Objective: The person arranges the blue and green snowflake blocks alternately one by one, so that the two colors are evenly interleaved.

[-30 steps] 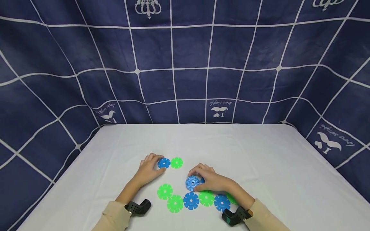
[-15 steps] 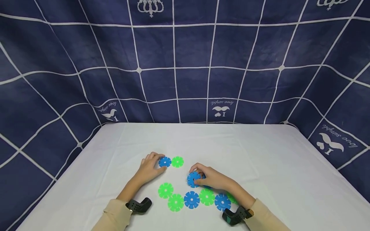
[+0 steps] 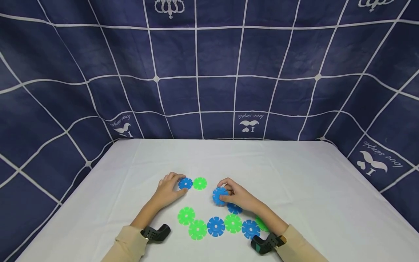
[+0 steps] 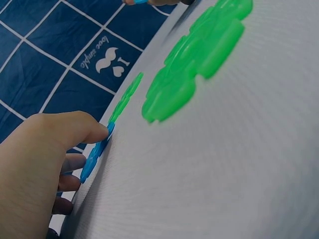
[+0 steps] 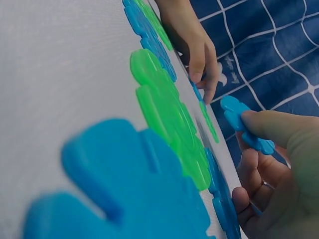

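Head: right hand pinching raised blue disc, right of and nearer than far green disc; left hand gripping flat blue disc. Left wrist: thumb touching its edge. Right wrist: raised blue disc leaning above tabletop.

Navy fabric curtain straight ahead of me, wrapping round to my left and right, wavier at the sides. White grid lines all over it, pale diamonds at some crossings. Up top I see two pale chandelier motifs, both cut off by the upper edge of my view. Lower down, three moustache prints, upside down to me; the middle one comes with a heart, a letter I and "love simple" lettering. Below that, my white tablecloth, faintly creased, far edge straight against the curtain. Light's soft and fairly even.
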The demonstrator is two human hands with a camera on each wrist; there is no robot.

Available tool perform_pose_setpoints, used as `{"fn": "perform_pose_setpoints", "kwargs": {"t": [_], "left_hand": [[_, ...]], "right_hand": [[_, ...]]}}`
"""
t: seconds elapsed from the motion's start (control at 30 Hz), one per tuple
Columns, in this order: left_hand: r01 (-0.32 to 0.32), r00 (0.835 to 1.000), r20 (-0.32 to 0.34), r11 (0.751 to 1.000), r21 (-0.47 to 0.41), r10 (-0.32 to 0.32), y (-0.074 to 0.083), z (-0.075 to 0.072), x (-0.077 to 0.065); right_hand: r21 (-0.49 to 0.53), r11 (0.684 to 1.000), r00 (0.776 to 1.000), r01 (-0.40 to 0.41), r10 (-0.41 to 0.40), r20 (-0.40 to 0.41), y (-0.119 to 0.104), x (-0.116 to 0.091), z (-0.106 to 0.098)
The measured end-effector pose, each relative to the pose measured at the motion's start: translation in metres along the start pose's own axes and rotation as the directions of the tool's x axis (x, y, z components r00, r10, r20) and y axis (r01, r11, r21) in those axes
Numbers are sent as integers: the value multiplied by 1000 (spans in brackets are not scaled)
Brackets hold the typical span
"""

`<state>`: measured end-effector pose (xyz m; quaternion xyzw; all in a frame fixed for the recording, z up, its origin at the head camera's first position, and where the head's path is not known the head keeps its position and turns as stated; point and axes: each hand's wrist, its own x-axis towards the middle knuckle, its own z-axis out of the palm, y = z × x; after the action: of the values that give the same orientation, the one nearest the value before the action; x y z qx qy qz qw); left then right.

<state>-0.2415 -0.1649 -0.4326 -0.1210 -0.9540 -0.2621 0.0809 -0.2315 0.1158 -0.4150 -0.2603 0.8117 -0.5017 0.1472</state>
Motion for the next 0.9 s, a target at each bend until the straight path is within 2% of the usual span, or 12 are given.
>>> {"fn": "perform_pose_setpoints", "kwargs": {"t": [0.23, 0.47, 0.73, 0.9], "left_hand": [[2, 1000, -10, 1000, -1, -2, 1, 0, 0], [-8, 1000, -25, 1000, -4, 8, 0, 1, 0], [8, 1000, -9, 1000, 6, -8, -1, 2, -1], [-2, 1000, -3, 1000, 5, 2, 0, 2, 0]], "right_hand": [[66, 998, 999, -5, 8, -45, -9, -1, -1], [115, 993, 997, -2, 11, -81, -1, 3, -2], [207, 978, 992, -24, 49, -116, 1, 3, -2], [212, 977, 989, -38, 67, -132, 2, 3, -2]]}}
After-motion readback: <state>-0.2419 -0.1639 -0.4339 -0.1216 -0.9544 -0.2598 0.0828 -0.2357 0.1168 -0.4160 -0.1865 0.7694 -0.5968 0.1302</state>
